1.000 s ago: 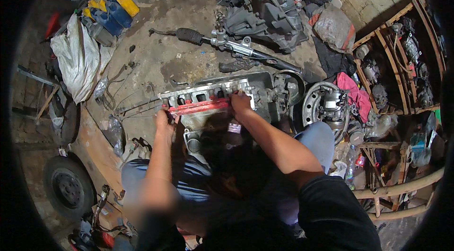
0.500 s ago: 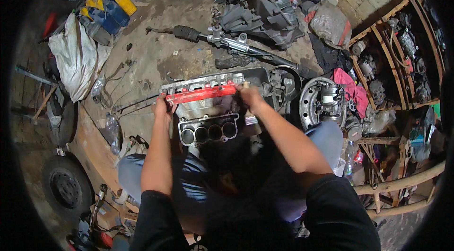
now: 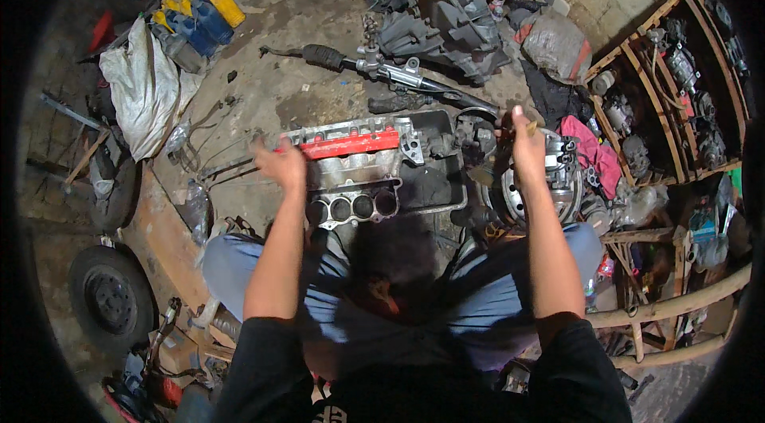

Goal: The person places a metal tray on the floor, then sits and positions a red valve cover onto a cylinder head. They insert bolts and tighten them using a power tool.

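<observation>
The engine block with its red strip lies on the floor before the person's knees, bores bared, work seemingly midway: the left hand closes its grip on the red end, while the right hand pinches a small tool off beside.

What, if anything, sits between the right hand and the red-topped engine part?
The right hand is raised off to the side, over the wheel hub. Between it and the engine cylinder head lie the black tray and dark parts. The left hand is already at its left end.
</observation>
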### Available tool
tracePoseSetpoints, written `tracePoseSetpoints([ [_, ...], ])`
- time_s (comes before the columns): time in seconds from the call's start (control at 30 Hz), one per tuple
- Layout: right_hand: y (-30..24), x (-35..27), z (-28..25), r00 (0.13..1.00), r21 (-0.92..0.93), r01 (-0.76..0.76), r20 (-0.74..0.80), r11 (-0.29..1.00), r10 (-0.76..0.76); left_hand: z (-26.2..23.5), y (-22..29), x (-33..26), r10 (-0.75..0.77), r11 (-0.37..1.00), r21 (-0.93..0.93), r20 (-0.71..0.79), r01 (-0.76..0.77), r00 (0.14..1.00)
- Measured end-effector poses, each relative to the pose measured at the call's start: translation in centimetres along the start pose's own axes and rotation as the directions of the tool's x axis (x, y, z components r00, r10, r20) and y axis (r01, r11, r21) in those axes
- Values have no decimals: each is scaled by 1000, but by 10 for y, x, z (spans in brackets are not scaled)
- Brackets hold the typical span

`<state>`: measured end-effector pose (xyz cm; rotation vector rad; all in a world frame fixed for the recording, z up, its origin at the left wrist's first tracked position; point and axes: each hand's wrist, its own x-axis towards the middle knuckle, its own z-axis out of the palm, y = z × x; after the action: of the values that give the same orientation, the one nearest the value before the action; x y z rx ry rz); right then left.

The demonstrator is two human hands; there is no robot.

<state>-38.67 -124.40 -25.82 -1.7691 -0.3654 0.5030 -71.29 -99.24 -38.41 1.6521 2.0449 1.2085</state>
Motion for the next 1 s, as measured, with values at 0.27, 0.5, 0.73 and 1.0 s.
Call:
tracePoseSetpoints([
  [0.27, 60, -102, 11, 882, -88, 391, 322, 916, -345, -103, 81, -167, 717, 627, -571, 689, -530, 106],
  [0.5, 55, -116, -6, 774, -22, 62, 632, 998, -34, -37, 39, -215, 712, 668, -624, 695, -406, 102],
  [0.73, 74, -70, -95, 832, -626, 268, 533, 732, 151, -42, 40, -205, 400, 871, -314, 900, -377, 175],
  [1.0, 191, -73, -63, 908, -643, 64, 355, 763, 224, -37, 50, -146, 282, 955, -281, 742, -100, 608],
])
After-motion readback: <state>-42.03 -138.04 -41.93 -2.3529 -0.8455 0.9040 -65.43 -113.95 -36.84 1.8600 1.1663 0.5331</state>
